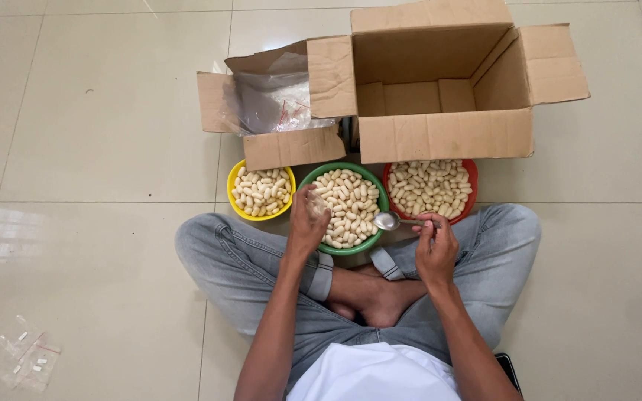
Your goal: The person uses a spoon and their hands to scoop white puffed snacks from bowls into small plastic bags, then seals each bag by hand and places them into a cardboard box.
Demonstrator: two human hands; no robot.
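Observation:
I sit cross-legged on a tiled floor. My left hand point(307, 223) holds a small clear plastic bag point(319, 204) over the left rim of a green bowl point(339, 249) full of pale capsules. My right hand point(434, 243) grips a metal spoon point(388, 220), whose empty-looking scoop hovers at the green bowl's right rim. A yellow bowl point(233, 189) on the left and a red bowl point(472, 194) on the right hold the same pale capsules.
A large open cardboard box point(447, 134) stands behind the bowls, empty inside. A smaller open box point(291, 147) with clear plastic bags sits to its left. Small filled bags point(27, 360) lie on the floor at lower left. A dark phone point(510, 369) lies by my right hip.

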